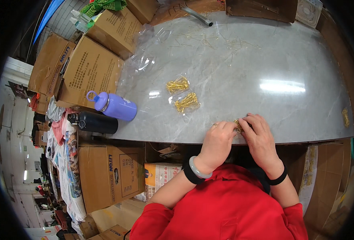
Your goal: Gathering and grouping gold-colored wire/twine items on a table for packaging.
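Observation:
Close to the table's front edge, my left hand (220, 141) and my right hand (259, 139) meet around a small bundle of gold-coloured wire pieces (238, 127). Fingers of both hands are closed on it and hide most of it. Left of my hands lie two clear bags of gold wire pieces, the farther bag (178, 85) just above the nearer bag (188, 103). The exact kind of wire piece is too small to make out.
Loose thin wire pieces (237, 43) are scattered over the far part of the grey table (233, 92). A purple bottle (119, 106) and a black bottle (96, 122) stand at the left, beside cardboard boxes (91, 74). Another gold bundle (345, 117) lies at the right edge.

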`<state>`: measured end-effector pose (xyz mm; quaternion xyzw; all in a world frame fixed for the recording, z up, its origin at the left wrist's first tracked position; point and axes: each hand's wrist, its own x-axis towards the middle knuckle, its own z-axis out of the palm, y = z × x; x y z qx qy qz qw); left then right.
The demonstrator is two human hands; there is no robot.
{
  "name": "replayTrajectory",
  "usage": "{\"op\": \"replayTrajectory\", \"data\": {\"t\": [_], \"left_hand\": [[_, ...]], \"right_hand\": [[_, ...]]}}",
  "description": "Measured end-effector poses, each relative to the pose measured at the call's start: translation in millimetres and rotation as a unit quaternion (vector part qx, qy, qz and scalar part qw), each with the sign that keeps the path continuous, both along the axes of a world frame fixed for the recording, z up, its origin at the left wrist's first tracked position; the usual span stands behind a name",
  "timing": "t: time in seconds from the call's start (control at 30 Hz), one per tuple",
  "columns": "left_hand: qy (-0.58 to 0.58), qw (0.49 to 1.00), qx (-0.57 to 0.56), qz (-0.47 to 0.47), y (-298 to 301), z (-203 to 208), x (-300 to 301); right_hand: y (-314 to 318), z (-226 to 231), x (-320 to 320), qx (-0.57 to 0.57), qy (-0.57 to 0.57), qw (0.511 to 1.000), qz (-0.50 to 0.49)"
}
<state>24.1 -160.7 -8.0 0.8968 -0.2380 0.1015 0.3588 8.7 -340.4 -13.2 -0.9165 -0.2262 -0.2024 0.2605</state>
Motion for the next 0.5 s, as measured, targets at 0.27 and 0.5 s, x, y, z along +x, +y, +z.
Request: {"op": "replayTrajectory", "data": {"t": [0.27, 0.5], "left_hand": [[0.054, 0.997, -0.051, 0.021, 2, 19, -9], [0.074, 0.997, 0.010, 0.002, -6, 17, -1]], "right_hand": [[-1, 0, -2, 0.016, 0.005, 1.000, -0.007], [-17, 20, -2, 0.067, 0.092, 0.993, 0.023]]}}
